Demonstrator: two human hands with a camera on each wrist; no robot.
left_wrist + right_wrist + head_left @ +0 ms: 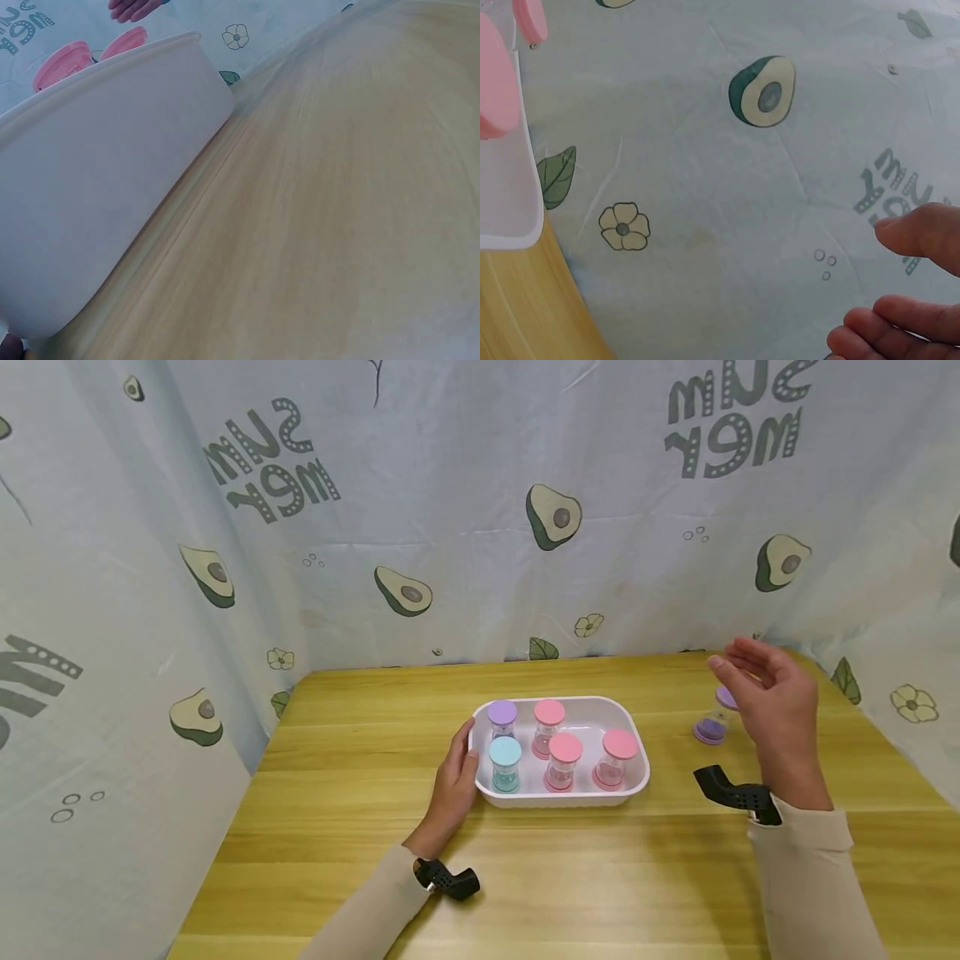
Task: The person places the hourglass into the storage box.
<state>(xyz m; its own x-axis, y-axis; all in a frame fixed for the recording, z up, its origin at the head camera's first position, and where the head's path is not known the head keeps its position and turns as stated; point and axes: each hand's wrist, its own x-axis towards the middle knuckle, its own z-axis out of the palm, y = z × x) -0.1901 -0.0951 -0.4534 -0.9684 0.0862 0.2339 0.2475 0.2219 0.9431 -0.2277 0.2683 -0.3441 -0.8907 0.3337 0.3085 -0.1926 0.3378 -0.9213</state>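
A white tray point(585, 802) holds several small sand timers: a purple one point(502, 713), a light blue one point(506, 752) and three with pink caps point(566, 748). My left hand point(452, 785) holds the tray at its left end, thumb at the rim and fingers along the outer wall. In the left wrist view the tray's side wall point(105, 165) fills the left. My right hand point(776, 702) is raised at the right with bent fingers; its thumb and fingers point(904, 330) are apart with nothing between them. Another purple sand timer point(710, 731) stands on the table, partly hidden behind that hand.
Everything stands on a wood-grain table point(337, 777). A pale curtain point(465, 527) printed with avocados hangs along the table's back edge and down both sides. Each wrist wears a black camera mount point(448, 880).
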